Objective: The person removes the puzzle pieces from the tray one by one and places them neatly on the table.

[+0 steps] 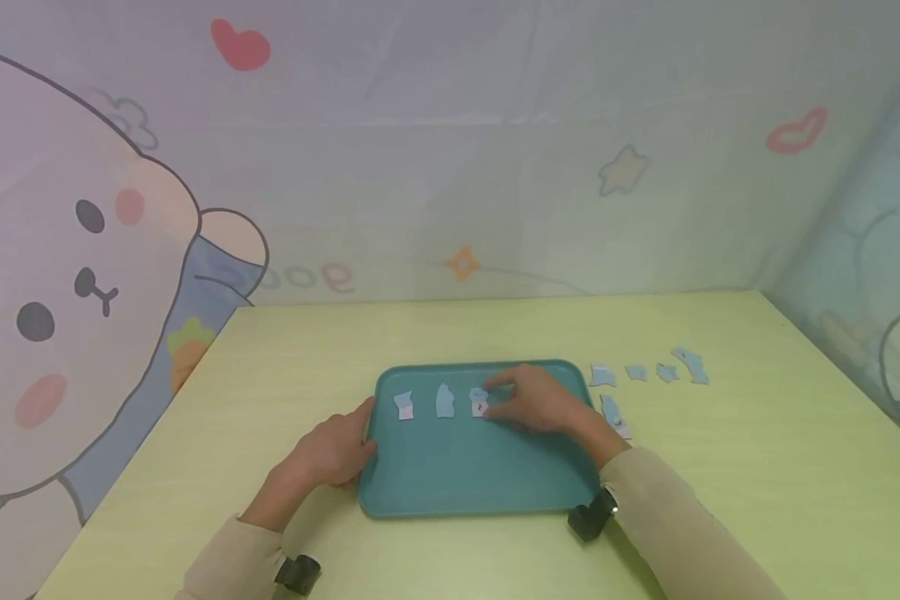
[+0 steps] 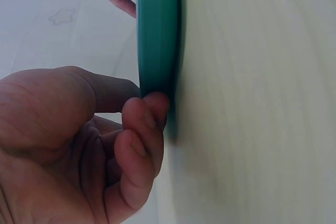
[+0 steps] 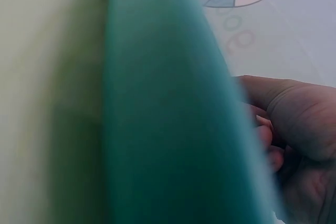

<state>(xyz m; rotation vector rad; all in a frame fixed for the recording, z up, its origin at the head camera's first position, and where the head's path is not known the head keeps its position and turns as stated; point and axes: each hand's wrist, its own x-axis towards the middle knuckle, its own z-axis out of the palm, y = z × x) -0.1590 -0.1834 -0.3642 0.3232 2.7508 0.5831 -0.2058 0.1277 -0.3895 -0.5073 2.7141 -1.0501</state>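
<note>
A teal tray [image 1: 465,475] lies on the table, with three light-blue puzzle pieces in a row near its far edge. My left hand [image 1: 335,448] grips the tray's left rim; in the left wrist view the thumb presses the rim and curled fingers [image 2: 137,163] sit at its outer side and underside. Over the tray's right part, my right hand [image 1: 540,402] pinches the rightmost puzzle piece [image 1: 479,407] between thumb and forefinger. To its left are the middle puzzle piece [image 1: 445,401] and the left puzzle piece [image 1: 404,406]. The tray's side [image 3: 163,103] hides the right fingertips in the right wrist view.
Right of the tray, several loose puzzle pieces [image 1: 692,365] lie on the pale yellow table [image 1: 757,467]. One long piece [image 1: 614,417] is close beside the tray's right rim. A printed cloth [image 1: 450,167] with a cartoon bear hangs behind the table.
</note>
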